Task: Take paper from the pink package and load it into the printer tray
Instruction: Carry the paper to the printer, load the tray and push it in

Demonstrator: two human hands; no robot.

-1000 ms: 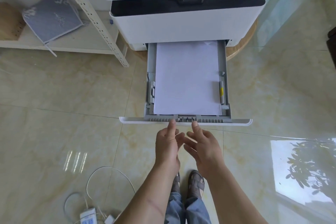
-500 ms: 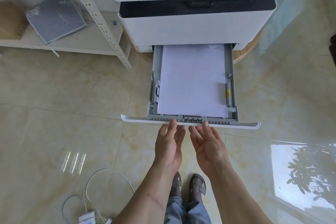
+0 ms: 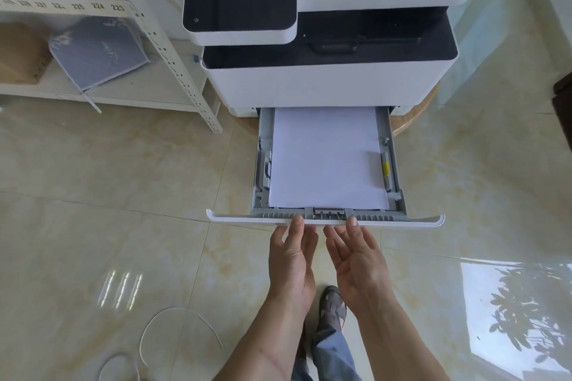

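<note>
A white printer [image 3: 328, 80] stands on a low round wooden stand, and its grey tray [image 3: 399, 182] is pulled partway out. A flat stack of white paper [image 3: 326, 158] lies in the tray between the side guides. My left hand [image 3: 291, 260] and my right hand [image 3: 357, 257] are side by side below the tray's white front panel [image 3: 247, 219], fingers straight, fingertips touching its front edge. Neither hand holds anything. No pink package is in view.
A white metal shelf unit [image 3: 173, 59] stands left of the printer, holding a grey bag [image 3: 96, 52] and a cardboard box [image 3: 18, 52]. A white cable [image 3: 173, 318] loops on the tiled floor at the lower left. My feet are under my arms.
The tray has slid a little further into the printer. My hands have flattened against its front edge, and the view has tilted up to show more of the printer.
</note>
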